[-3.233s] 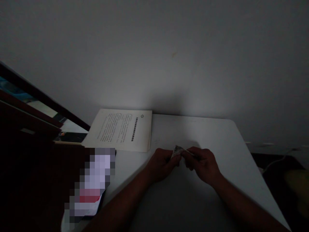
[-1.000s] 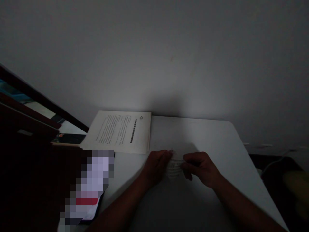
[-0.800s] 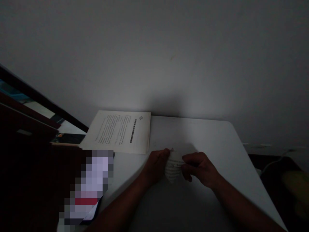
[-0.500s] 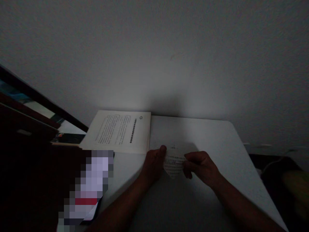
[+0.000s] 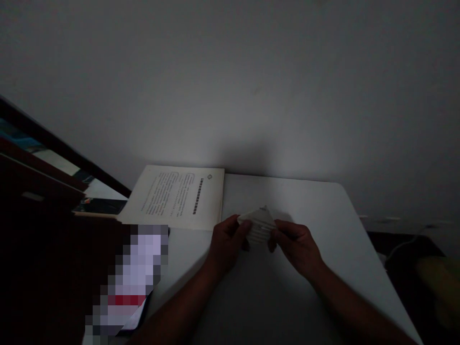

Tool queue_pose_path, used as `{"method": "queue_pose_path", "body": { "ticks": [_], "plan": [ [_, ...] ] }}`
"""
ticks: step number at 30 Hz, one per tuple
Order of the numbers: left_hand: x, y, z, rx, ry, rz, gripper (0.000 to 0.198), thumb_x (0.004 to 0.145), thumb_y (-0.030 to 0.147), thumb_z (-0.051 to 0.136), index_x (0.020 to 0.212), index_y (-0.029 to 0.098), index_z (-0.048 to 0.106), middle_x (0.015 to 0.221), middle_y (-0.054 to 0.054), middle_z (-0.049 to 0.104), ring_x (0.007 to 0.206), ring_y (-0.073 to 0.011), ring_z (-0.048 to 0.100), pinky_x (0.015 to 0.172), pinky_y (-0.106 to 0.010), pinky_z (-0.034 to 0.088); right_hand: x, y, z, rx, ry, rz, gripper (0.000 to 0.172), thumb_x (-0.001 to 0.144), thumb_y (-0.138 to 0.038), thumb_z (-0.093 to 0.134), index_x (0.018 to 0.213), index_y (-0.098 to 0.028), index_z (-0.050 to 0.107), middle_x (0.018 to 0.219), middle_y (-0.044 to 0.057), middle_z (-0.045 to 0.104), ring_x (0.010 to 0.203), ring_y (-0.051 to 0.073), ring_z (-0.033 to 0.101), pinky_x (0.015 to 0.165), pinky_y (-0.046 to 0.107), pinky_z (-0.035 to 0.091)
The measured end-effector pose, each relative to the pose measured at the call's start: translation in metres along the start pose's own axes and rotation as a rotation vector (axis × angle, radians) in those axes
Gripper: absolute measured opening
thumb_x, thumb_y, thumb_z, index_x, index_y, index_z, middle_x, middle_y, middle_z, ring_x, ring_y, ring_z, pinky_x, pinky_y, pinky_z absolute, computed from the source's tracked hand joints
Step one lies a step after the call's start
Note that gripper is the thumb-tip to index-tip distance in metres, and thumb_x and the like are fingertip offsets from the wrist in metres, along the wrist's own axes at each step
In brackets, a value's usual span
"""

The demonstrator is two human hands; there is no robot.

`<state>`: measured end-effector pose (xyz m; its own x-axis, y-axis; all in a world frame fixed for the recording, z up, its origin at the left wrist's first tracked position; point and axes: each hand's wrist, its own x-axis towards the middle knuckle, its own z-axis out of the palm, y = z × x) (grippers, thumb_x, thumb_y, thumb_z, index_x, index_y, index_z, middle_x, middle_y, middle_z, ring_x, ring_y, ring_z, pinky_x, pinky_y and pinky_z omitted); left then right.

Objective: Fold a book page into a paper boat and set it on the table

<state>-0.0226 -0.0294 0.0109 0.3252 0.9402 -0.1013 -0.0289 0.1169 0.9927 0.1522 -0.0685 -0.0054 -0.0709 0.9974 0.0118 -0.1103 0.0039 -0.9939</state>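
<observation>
Between my hands is a small folded piece of printed paper (image 5: 259,226), held just over the white table and tilted, with a pointed top corner. My left hand (image 5: 230,239) grips its left side, the thumb lying across the front. On the right edge, my right hand (image 5: 293,242) pinches the paper between thumb and fingers. Some of the fingertips are hidden behind the paper. To the left lies a stack of printed sheets (image 5: 176,196), the top one bearing a bold title and lines of text.
The white table (image 5: 309,201) stands against a grey wall (image 5: 251,86). A phone with a blurred-out screen (image 5: 138,268) rests at the table's left side. Dark wooden furniture (image 5: 39,239) is at the far left. A yellowish thing (image 5: 438,282) and a pale cable (image 5: 406,242) show in the dark right side.
The folded paper has turned and tilted, its point now up instead of down. My left thumb has come down onto its front, and my right hand has shifted slightly left.
</observation>
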Motion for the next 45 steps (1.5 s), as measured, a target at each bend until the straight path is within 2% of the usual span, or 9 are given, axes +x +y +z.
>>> {"method": "queue_pose_path", "body": {
  "ticks": [3, 8, 10, 13, 16, 21, 27, 35, 45],
  "plan": [
    [-0.001, -0.001, 0.001, 0.005, 0.013, 0.005, 0.037, 0.086, 0.05, 0.046, 0.071, 0.016, 0.05, 0.054, 0.004, 0.047, 0.045, -0.0083, 0.046, 0.045, -0.019, 0.036, 0.001, 0.001, 0.001, 0.026, -0.011, -0.011, 0.022, 0.08, -0.038, 0.062, 0.071, -0.018, 0.065, 0.066, 0.002, 0.056, 0.063, 0.015, 0.051, 0.061, 0.03, 0.043],
    [-0.001, -0.005, -0.002, 0.14, -0.141, 0.058, 0.038, 0.088, 0.047, 0.041, 0.065, 0.016, 0.045, 0.058, 0.005, 0.04, 0.054, -0.008, 0.04, 0.05, -0.02, 0.032, 0.0, 0.001, -0.003, 0.089, -0.005, 0.048, 0.046, 0.077, -0.061, 0.053, 0.086, -0.017, 0.065, 0.069, 0.004, 0.057, 0.064, 0.018, 0.053, 0.058, 0.03, 0.043],
    [0.0, -0.004, -0.004, 0.224, -0.27, 0.078, 0.039, 0.087, 0.045, 0.044, 0.061, 0.016, 0.043, 0.056, 0.005, 0.035, 0.052, -0.0073, 0.035, 0.049, -0.02, 0.027, -0.002, -0.005, -0.004, 0.042, -0.084, 0.082, 0.047, 0.078, -0.061, 0.05, 0.082, -0.016, 0.064, 0.067, 0.002, 0.055, 0.061, 0.016, 0.05, 0.055, 0.028, 0.04],
    [0.0, -0.001, -0.005, 0.304, -0.423, 0.092, 0.041, 0.083, 0.041, 0.051, 0.054, 0.015, 0.043, 0.051, 0.006, 0.03, 0.049, -0.0062, 0.03, 0.047, -0.02, 0.023, -0.004, -0.017, -0.005, -0.158, -0.28, 0.115, 0.035, 0.081, -0.05, 0.055, 0.077, -0.016, 0.062, 0.067, 0.0, 0.051, 0.062, 0.013, 0.046, 0.057, 0.025, 0.037],
    [0.0, 0.002, -0.003, 0.31, -0.369, 0.094, 0.034, 0.081, 0.037, 0.056, 0.056, 0.014, 0.052, 0.051, 0.006, 0.038, 0.05, -0.0066, 0.035, 0.049, -0.02, 0.026, -0.005, -0.025, -0.002, -0.303, -0.411, 0.123, 0.029, 0.084, -0.043, 0.054, 0.076, -0.016, 0.06, 0.067, -0.001, 0.048, 0.064, 0.012, 0.043, 0.058, 0.024, 0.035],
    [-0.001, 0.003, 0.0, 0.21, -0.275, 0.105, 0.018, 0.079, 0.03, 0.06, 0.073, 0.013, 0.062, 0.066, 0.001, 0.056, 0.062, -0.0098, 0.049, 0.059, -0.021, 0.038, -0.006, -0.022, 0.0, -0.337, -0.368, 0.1, 0.031, 0.088, -0.041, 0.048, 0.073, -0.015, 0.056, 0.065, -0.002, 0.043, 0.061, 0.01, 0.039, 0.055, 0.023, 0.032],
    [-0.002, 0.003, 0.003, 0.157, -0.202, 0.101, 0.019, 0.077, 0.029, 0.062, 0.067, 0.013, 0.061, 0.06, 0.001, 0.054, 0.058, -0.0092, 0.048, 0.056, -0.02, 0.037, -0.006, -0.017, 0.0, -0.478, -0.273, 0.025, 0.037, 0.087, -0.042, 0.047, 0.061, -0.017, 0.045, 0.058, -0.005, 0.03, 0.055, 0.009, 0.03, 0.05, 0.023, 0.024],
    [-0.002, -0.001, 0.004, 0.056, -0.149, 0.08, 0.022, 0.076, 0.031, 0.063, 0.063, 0.014, 0.059, 0.058, 0.003, 0.051, 0.056, -0.0088, 0.045, 0.055, -0.021, 0.035, -0.005, -0.015, 0.004, -0.444, -0.199, -0.044, 0.039, 0.089, -0.042, 0.044, 0.058, -0.019, 0.039, 0.057, -0.005, 0.028, 0.052, 0.009, 0.029, 0.049, 0.024, 0.022],
    [0.002, -0.001, 0.001, -0.002, -0.013, 0.029, 0.023, 0.075, 0.033, 0.063, 0.063, 0.014, 0.058, 0.056, 0.004, 0.047, 0.056, -0.0085, 0.043, 0.053, -0.02, 0.034, -0.005, -0.013, 0.006, -0.332, -0.035, 0.022, 0.037, 0.088, -0.043, 0.045, 0.06, -0.019, 0.04, 0.059, -0.004, 0.028, 0.055, 0.01, 0.03, 0.05, 0.025, 0.026]
  ]
}}
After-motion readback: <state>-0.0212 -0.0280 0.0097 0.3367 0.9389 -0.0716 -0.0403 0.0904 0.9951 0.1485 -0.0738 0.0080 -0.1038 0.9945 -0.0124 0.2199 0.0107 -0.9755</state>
